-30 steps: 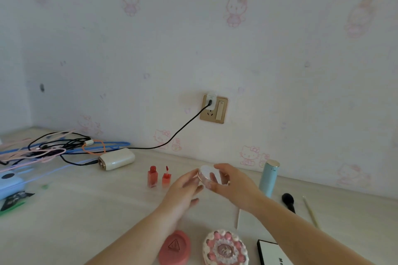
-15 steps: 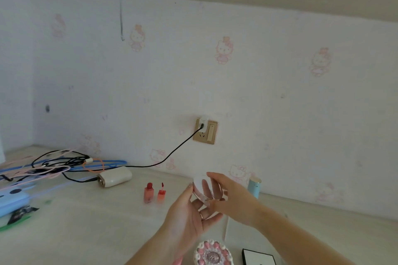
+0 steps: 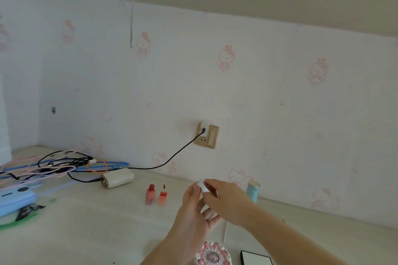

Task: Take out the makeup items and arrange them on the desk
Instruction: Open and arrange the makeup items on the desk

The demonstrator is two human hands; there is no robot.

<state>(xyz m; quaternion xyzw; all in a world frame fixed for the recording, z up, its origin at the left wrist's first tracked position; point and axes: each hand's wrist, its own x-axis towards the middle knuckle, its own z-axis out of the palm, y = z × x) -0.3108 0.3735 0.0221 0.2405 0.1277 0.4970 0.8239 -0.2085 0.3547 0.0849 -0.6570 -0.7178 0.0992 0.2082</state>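
A small white compact (image 3: 202, 185) is held edge-on just right of the frame's centre, above the bench (image 3: 90, 228), pinched by the right hand (image 3: 226, 200) from the right and supported by the fingertips of the left hand (image 3: 193, 206); this two-handed hold is judged to be for opening or inspecting it before placement. Already set out on the bench are two red lip tints (image 3: 156, 193) at centre, a pale blue tube (image 3: 253, 191) to the right, and a pink round case (image 3: 212, 256) and a black palette (image 3: 256, 259) at the lower edge.
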